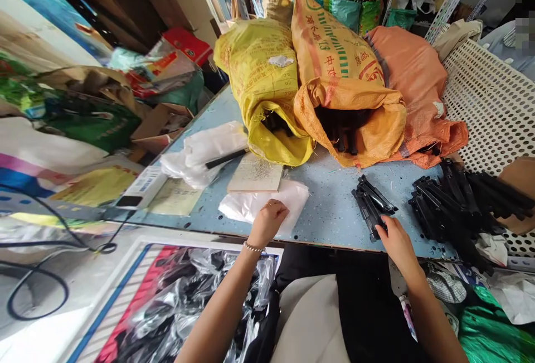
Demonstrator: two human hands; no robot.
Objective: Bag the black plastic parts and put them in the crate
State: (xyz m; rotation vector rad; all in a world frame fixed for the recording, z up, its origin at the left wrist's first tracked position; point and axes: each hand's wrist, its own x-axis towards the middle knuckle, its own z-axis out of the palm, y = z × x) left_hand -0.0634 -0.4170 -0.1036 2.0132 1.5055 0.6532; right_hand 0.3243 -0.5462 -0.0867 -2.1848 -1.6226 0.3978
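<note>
My left hand (pixel 271 221), with a beaded bracelet at the wrist, is closed at the near edge of a stack of thin clear plastic bags (pixel 292 198). Its fingertips pinch the film. A flat board (pixel 256 173) lies on the far side of that stack. On the right, my right hand (pixel 395 240) has thumb and fingers around the near end of a long black plastic part (pixel 368 215). Another black part (pixel 378 193) lies right behind it. Farther right is a heap of similar black parts (pixel 443 201).
Yellow (pixel 263 73), orange (pixel 351 92) and salmon (pixel 418 90) woven sacks lie along the back of the blue table (pixel 330 207); black parts show in the orange one. A wrapped bundle (pixel 215 143) lies left. Below stands a crate of bagged black pieces (pixel 184 296). A perforated panel (pixel 493 95) borders the right.
</note>
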